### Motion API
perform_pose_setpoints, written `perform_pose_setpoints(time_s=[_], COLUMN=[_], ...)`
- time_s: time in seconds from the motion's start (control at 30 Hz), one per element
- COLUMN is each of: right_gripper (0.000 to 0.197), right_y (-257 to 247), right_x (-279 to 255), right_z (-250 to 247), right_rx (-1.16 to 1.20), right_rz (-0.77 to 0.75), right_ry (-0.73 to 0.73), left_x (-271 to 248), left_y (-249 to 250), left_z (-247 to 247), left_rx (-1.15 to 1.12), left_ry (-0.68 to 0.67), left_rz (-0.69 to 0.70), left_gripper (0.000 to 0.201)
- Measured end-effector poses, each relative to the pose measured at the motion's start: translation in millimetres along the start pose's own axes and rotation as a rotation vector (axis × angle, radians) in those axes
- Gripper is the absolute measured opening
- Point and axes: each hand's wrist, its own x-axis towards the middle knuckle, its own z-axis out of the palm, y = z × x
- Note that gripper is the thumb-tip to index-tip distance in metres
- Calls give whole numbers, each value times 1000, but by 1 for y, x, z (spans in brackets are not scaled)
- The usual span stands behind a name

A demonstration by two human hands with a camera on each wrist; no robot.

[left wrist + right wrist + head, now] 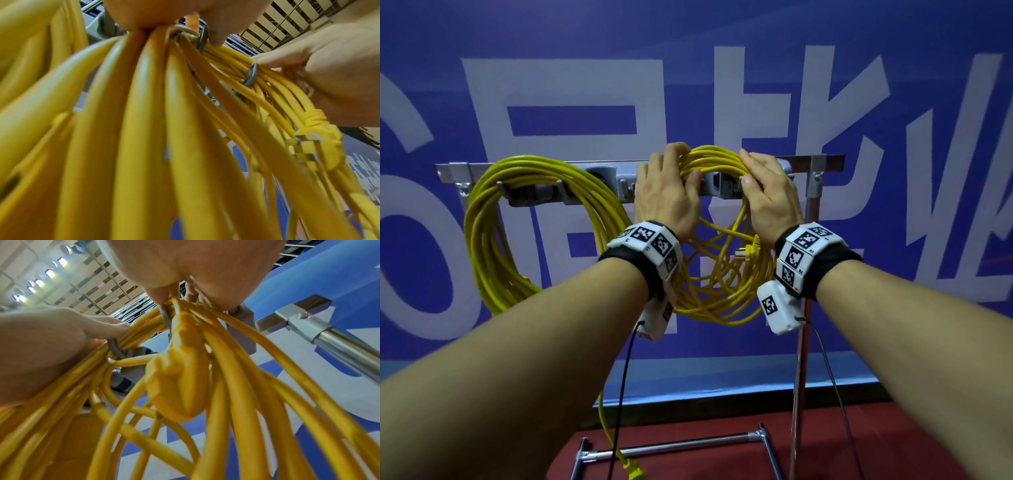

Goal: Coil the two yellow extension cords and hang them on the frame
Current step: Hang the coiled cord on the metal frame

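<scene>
One coiled yellow cord hangs from hooks at the left of the frame's top bar. The second yellow coil is at the bar's right half, its top strands lying in grey hooks. My left hand curls over the left of its top bundle. My right hand grips the right side of the bundle, thumb underneath. A yellow plug dangles inside the loop. The right wrist view shows a thick yellow connector hanging just below my right hand.
A blue banner with large white letters stands right behind the frame. The frame's upright tube runs down at the right, its base bars on red floor. A loose cord tail with a plug hangs to the floor.
</scene>
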Motion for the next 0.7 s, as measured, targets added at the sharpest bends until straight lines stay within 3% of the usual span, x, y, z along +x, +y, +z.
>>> perform_pose_setpoints(time_s=[0.27,0.7], right_gripper=[36,40], right_y=[-13,1], right_x=[1,-15], right_z=[15,22], right_rx=[138,176], right_rz=[78,31], right_ry=[178,223], left_x=[6,-7], left_y=[24,-4], left_z=[-2,13], left_rx=[13,-161], left_ry=[-1,101], left_rz=[-162,-50], left_gripper=[29,34])
